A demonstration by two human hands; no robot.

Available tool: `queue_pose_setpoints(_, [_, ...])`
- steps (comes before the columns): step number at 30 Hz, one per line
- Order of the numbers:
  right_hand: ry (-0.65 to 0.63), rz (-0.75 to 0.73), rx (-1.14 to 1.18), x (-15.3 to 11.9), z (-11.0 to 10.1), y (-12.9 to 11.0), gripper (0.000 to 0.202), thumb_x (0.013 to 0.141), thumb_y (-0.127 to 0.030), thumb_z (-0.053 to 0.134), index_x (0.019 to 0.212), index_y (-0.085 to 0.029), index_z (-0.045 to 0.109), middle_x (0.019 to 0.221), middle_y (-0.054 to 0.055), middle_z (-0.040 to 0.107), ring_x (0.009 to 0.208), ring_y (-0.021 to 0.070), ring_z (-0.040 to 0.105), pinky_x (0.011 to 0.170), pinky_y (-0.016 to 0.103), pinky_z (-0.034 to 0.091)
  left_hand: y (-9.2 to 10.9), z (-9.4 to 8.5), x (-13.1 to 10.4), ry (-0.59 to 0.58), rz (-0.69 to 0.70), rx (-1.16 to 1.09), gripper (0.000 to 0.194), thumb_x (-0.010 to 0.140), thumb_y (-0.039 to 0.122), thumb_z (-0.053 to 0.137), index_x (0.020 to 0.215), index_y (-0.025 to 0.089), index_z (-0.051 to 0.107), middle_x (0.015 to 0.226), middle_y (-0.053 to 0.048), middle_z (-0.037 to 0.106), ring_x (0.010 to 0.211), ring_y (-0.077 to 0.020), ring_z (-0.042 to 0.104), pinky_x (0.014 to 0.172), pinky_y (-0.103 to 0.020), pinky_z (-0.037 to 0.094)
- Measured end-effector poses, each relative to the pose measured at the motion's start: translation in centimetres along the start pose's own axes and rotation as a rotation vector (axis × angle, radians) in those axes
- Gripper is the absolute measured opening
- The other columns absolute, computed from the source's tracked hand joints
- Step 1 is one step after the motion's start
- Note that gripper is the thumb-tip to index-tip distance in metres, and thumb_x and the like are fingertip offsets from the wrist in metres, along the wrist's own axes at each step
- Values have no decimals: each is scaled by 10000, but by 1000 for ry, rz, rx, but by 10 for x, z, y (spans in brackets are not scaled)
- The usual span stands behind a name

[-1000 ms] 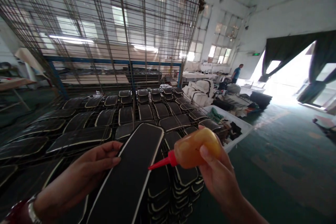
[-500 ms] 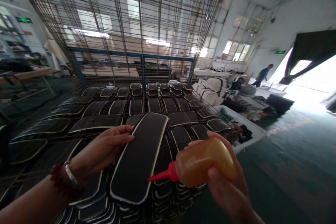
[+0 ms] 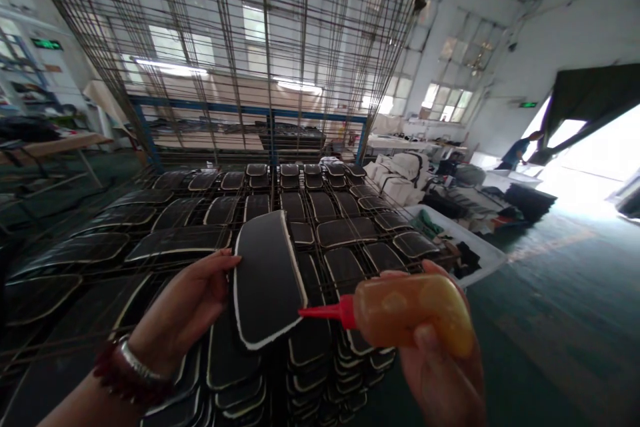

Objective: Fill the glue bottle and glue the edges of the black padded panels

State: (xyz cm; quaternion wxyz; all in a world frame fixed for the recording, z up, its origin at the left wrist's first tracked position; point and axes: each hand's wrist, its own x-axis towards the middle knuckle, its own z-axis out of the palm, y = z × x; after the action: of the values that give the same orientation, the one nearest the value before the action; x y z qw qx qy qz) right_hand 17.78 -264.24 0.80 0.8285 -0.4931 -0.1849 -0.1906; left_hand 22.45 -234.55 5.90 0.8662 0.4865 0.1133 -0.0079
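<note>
My left hand (image 3: 187, 310) pinches the left edge of a black panel (image 3: 267, 280) with rounded corners and a whitish line along its rim. The panel is held up, tilted, above the stacked pieces. In my right hand (image 3: 443, 360) lies a squeeze bottle (image 3: 413, 313) of amber liquid, wrapped by the fingers and thumb. Its red pointed nozzle (image 3: 325, 311) points left, with the tip at the panel's lower right corner. Below and behind the panel, similar black pieces with pale edges (image 3: 347, 233) rest in rows on a wire rack.
A hinged wire grid (image 3: 240, 27) rises over the rack. To the right stand a white bin (image 3: 487, 257) with scraps and piles of white bundles (image 3: 400, 177). A person (image 3: 520, 150) bends near the bright doorway. A worktable (image 3: 55, 145) is at the left.
The panel has turned in my left hand and looks shorter. My right hand and the bottle have shifted right, the nozzle now nearly level at the corner. The person far off has bent forward.
</note>
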Motion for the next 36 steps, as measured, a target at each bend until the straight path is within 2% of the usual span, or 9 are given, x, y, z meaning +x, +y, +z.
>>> queue_pose_setpoints(3, [68, -76, -18, 1, -1, 0, 624, 918, -348, 760, 1446, -349, 428, 1318, 124, 613, 1224, 331, 592, 967, 475, 552, -5, 9, -2, 72, -16, -94, 335, 915, -23, 446, 744, 75, 718, 704, -100, 754, 544, -158, 712, 533, -248, 637])
queue_pose_setpoints(7, [155, -77, -21, -2, 3, -1, 655, 901, -370, 790, 1440, -349, 419, 1325, 122, 608, 1253, 336, 568, 964, 477, 548, -6, 23, -4, 113, -19, -170, 386, 919, -52, 403, 706, 86, 694, 621, -61, 721, 486, -128, 684, 499, -201, 614])
queue_pose_setpoints(14, [113, -147, -70, -10, 1, 9, 669, 920, -389, 763, 1462, -286, 383, 1296, 179, 615, 1155, 380, 629, 856, 499, 584, -8, 30, 0, 114, -6, -204, 344, 895, -54, 416, 707, 108, 653, 615, -44, 693, 471, -125, 664, 447, -184, 585])
queue_pose_setpoints(22, [126, -103, -54, -23, 19, 13, 713, 879, -482, 813, 1437, -301, 409, 1261, 157, 623, 1145, 379, 630, 823, 463, 588, -13, 35, 2, 119, 38, -213, 335, 931, -75, 396, 771, 70, 652, 663, -48, 712, 501, -108, 689, 471, -161, 595])
queue_pose_setpoints(30, [184, -278, -112, -4, -1, 4, 644, 904, -314, 777, 1442, -281, 424, 1292, 172, 619, 1200, 372, 601, 893, 486, 559, -15, 38, -2, 127, 67, -219, 365, 923, -85, 413, 680, 90, 622, 628, -26, 689, 499, -101, 684, 459, -150, 594])
queue_pose_setpoints(32, [216, -255, -108, -2, 1, 2, 643, 892, -322, 791, 1426, -290, 434, 1299, 165, 616, 1212, 373, 592, 906, 490, 552, -15, 38, -2, 127, 66, -221, 350, 921, -87, 411, 719, 83, 641, 640, -29, 696, 509, -104, 689, 471, -156, 601])
queue_pose_setpoints(36, [254, -90, -56, -10, 14, 11, 763, 794, -422, 891, 1406, -300, 452, 1268, 151, 641, 1130, 366, 641, 904, 493, 553, -17, 39, -1, 159, 76, -254, 331, 920, -84, 401, 805, 79, 664, 712, -48, 728, 533, -117, 699, 460, -175, 602])
